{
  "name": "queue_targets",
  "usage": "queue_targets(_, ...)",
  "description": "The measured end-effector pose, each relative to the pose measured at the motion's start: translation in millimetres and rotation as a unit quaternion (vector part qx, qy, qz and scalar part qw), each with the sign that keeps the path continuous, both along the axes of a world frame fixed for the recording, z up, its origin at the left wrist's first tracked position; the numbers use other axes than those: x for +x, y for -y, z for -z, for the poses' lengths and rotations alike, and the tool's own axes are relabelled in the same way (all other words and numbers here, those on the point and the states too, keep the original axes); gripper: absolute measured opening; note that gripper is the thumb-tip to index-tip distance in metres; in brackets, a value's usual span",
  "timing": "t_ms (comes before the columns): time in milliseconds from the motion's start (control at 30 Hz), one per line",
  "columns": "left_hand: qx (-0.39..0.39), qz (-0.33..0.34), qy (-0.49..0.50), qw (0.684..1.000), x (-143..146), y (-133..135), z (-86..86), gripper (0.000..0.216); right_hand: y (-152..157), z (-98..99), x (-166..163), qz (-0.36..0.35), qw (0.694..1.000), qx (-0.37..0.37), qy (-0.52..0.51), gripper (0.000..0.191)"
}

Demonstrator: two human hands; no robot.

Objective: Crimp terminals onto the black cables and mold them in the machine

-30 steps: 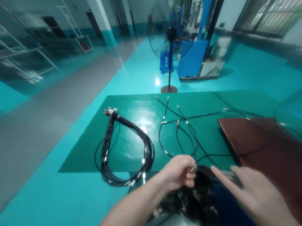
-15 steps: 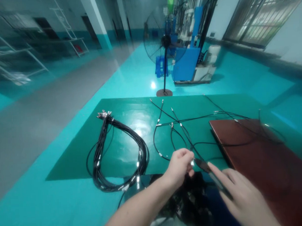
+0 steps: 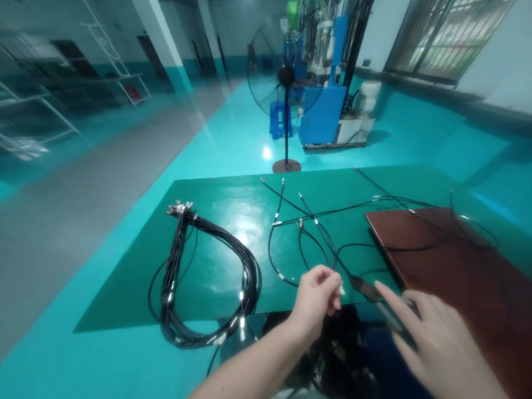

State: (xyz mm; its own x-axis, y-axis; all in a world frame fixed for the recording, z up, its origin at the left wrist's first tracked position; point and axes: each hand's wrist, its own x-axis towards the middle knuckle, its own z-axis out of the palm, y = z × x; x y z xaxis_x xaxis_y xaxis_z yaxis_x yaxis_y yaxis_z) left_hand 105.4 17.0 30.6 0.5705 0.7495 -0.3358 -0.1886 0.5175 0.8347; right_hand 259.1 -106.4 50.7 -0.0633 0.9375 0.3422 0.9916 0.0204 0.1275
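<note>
**Left hand pinching a cable end, right hand spread beside it**

- Background: blue machine (image 3: 323, 112) on the teal floor, with a pedestal fan (image 3: 284, 84) just in front of it. Both are well beyond the far edge of the work area.
- Green worktop mat (image 3: 230, 195) covers most of the near view.
- Brown board (image 3: 454, 273) lies flat on the right side of the mat. A couple of thin black leads run over its far corner.
- Cable bundle (image 3: 207, 267) is on the left of the mat: many black cables in one long loop, with the silver-tipped ends gathered at the far left.
- Loose cables (image 3: 309, 230) are scattered mid-mat between the bundle and the board, crossing each other.
- Dark tangle (image 3: 343, 355) at the near edge under the hands is too blurred to identify.
- Left hand (image 3: 317, 297) is at the near mat edge. Thumb and fingers are closed on a black cable (image 3: 362, 286), just behind its small silver connector (image 3: 341, 289).
- Right hand (image 3: 435, 339) is near the board's front corner with fingers stretched out. The same cable runs along its index finger, but I can't tell if it is actually gripped.
- The hands are close together but not touching.
</note>
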Motion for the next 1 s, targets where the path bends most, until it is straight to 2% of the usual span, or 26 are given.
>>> queue_targets(100,-0.001,0.024,-0.005,1.0,9.8,6.2,3.8,0.022,12.2,-8.2,-1.0,0.015,0.997,-0.013,0.077,0.054)
queue_targets(267,-0.017,0.073,-0.014,0.997,23.2,20.0,10.2,0.025,32.2,-15.9,-8.7,0.063,0.988,-0.037,0.134,0.061)
queue_targets(433,-0.021,0.093,-0.013,0.995,32.6,32.3,14.3,0.024,46.2,-20.1,-13.6,0.107,0.983,-0.059,0.133,0.063)
queue_targets(600,-0.068,0.112,0.012,0.991,41.0,41.2,13.1,0.022,60.2,-7.3,-9.1,0.121,0.985,-0.051,0.108,0.063)
queue_targets(767,-0.132,0.135,0.043,0.981,46.5,43.7,9.6,0.019,72.0,13.0,-5.5,0.142,0.988,-0.044,0.039,0.06)
queue_targets(900,-0.152,0.135,0.059,0.977,47.8,42.8,7.0,0.017,73.2,20.2,-8.9,0.153,0.983,-0.041,-0.09,0.05)
queue_targets(1000,-0.171,0.123,0.062,0.976,46.7,43.1,5.0,0.018,70.4,19.9,-12.0,0.161,0.966,-0.047,-0.198,0.044)
